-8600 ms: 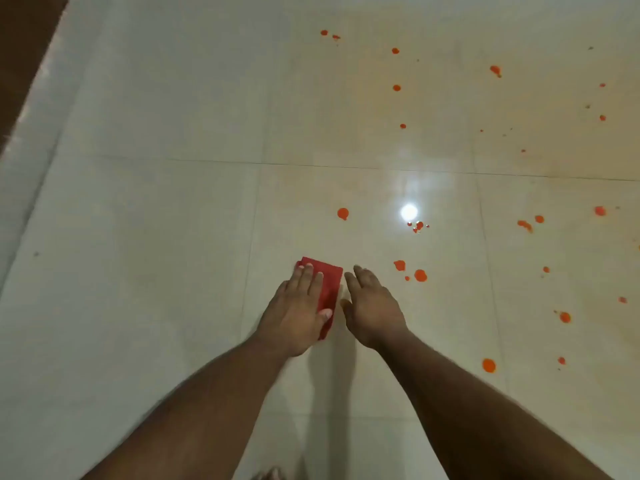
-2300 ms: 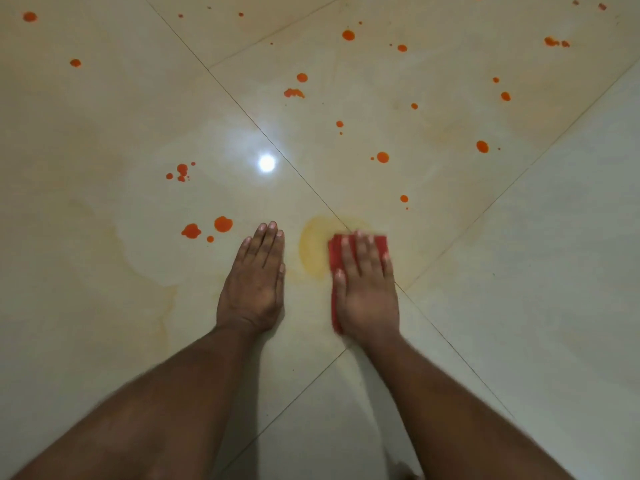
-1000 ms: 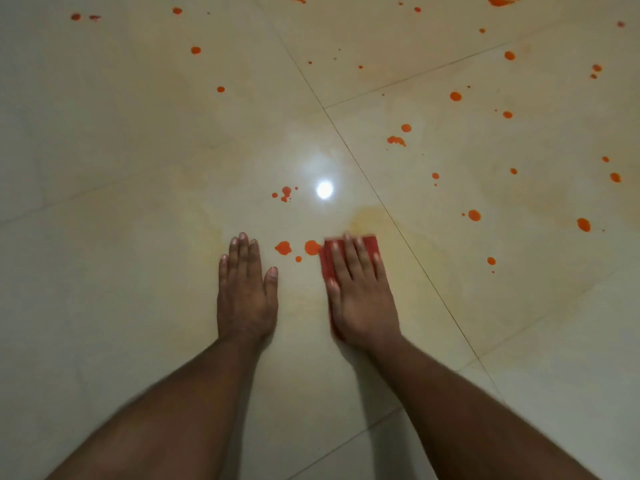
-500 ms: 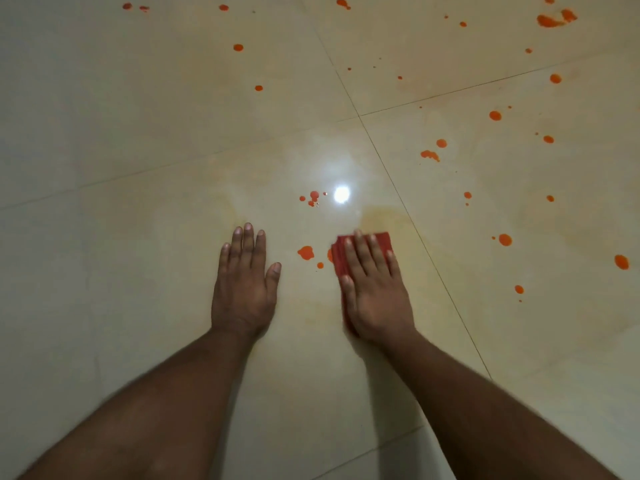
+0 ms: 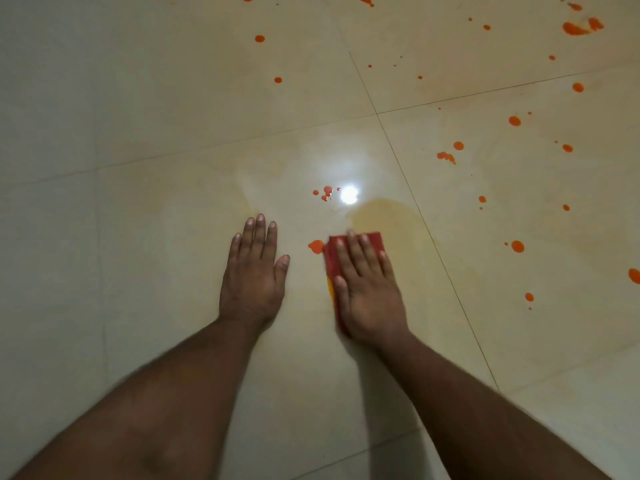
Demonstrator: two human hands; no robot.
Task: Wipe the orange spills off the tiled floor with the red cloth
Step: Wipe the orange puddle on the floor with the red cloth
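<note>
On the tiled floor [image 5: 145,140], the red cloth [image 5: 333,261] is pressed flat under the straight-fingered right hand [image 5: 367,289], touching an orange spill [image 5: 316,246]. Beside it, the left hand [image 5: 254,275] is laid flat, fingers straight, holding nothing.

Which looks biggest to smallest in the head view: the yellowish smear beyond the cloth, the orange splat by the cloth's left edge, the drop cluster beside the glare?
1. Yellowish smear, by far the largest.
2. Orange splat touching the red cloth.
3. Drop cluster, slightly smaller but farther away, so unsure.
</note>
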